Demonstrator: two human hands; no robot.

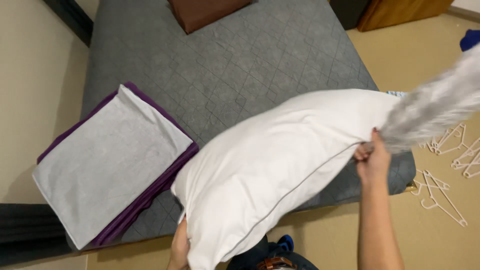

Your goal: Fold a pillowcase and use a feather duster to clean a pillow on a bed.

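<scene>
Over the near edge of the grey quilted mattress (pixel 240 65), a person is holding a plump white pillow (pixel 270 165) up off the bed, its length running on a slant from lower left to upper right. The left hand (pixel 179 248) is gripping the pillow's lower corner from the side — only the back of the hand and the wrist are showing, with the fingers hidden behind the fabric, so how tightly they are curled cannot be told. The right hand (pixel 372 157) is closing around the pillow's far corner, where it is also pinching the end of a grey pillowcase (pixel 440 107) that is streaming away to the upper right, blurred. To the left, a folded grey sheet (pixel 107 162) is lying on top of a folded purple blanket (pixel 150 192), both resting on the mattress just beside the pillow's lower end. A brown cushion (pixel 205 12) is sitting at the far side of the bed, well apart from the hands. On the tan floor (pixel 425 55) to the right, several pale pink hangers (pixel 445 175) are lying in a loose scatter — near the mattress corner.
</scene>
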